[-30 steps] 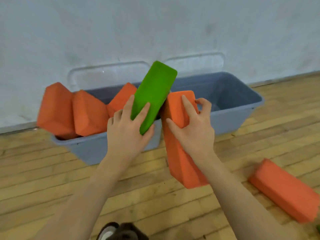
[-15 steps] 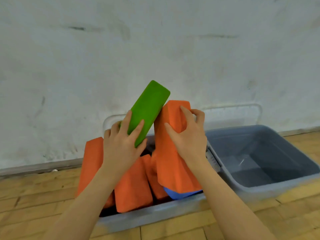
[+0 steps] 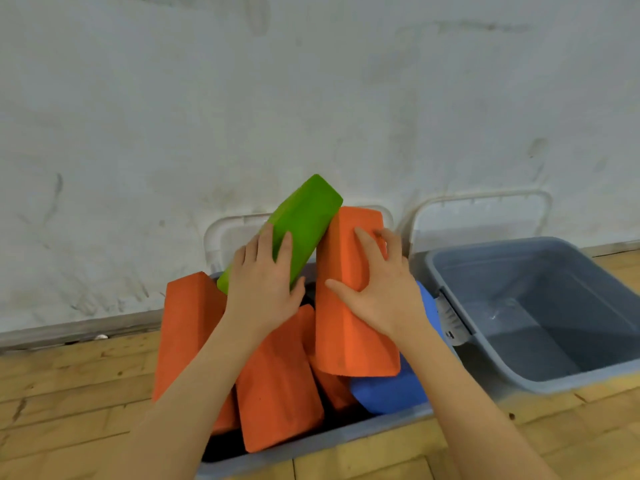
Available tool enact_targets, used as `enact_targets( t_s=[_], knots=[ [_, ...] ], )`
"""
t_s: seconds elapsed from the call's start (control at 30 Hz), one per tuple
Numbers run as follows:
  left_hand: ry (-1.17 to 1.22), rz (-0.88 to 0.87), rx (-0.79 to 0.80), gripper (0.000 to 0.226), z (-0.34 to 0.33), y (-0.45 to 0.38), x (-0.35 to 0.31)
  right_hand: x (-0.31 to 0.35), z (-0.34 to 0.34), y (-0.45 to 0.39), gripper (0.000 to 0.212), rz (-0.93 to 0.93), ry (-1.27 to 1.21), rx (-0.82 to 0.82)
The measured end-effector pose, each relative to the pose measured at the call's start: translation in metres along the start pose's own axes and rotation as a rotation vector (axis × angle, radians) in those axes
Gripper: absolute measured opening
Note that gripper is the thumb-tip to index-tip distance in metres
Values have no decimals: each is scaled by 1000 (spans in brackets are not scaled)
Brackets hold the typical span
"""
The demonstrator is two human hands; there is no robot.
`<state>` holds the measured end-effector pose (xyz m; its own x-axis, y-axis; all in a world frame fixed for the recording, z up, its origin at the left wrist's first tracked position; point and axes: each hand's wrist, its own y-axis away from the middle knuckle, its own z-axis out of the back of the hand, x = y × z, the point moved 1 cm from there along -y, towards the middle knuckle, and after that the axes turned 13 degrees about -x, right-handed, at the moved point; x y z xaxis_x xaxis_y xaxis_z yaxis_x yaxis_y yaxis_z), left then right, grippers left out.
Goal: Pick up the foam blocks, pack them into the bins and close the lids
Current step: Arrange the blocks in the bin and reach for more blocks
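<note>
My left hand [image 3: 262, 284] has its grip curled round the lower part of the green block [image 3: 300, 223], fingers wrapped over its near face, and the block tilts up and to the right above the left bin [image 3: 311, 441]. My right hand [image 3: 375, 289] holds the top orange block [image 3: 346, 327], fingers spread over its upper end and thumb pressed on its near face; this block stands almost upright, its top corner touching the green block. Its bottom end sits over a blue block [image 3: 388, 393] at the right side of the same bin. Three more orange blocks stand packed in that bin: one at the left edge [image 3: 187, 327], one at the near edge [image 3: 277, 386], and one partly hidden between that one and the blue block [image 3: 332, 386]. The right bin [image 3: 568, 379] stands just beside the left one on the wooden floor [image 3: 69, 393]. Both lids are open and lean back against the wall [image 3: 311, 98]: the left lid [image 3: 225, 233] behind the blocks, the right lid [image 3: 478, 209] behind the right bin.
</note>
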<state>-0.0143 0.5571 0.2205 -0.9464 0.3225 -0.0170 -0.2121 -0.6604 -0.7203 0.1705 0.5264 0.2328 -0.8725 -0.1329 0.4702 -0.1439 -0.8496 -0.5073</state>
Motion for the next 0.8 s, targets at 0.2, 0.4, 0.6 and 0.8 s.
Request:
enact_targets(
  t_s=[0.2,0.4,0.6,0.8],
  knots=[
    [-5,219,27,87,4,31,-14,-9,6,22,74,-78,-250,-120],
    [17,176,-58,86,3,26,-24,-12,18,32,72,-137,-200,-242],
    [23,103,164,59,-19,44,-26,-14,34,40,72,-142,-160,-241],
    [588,308,264,68,11,70,-53,-6,48,37,68,-144,-434,-278]
  ],
)
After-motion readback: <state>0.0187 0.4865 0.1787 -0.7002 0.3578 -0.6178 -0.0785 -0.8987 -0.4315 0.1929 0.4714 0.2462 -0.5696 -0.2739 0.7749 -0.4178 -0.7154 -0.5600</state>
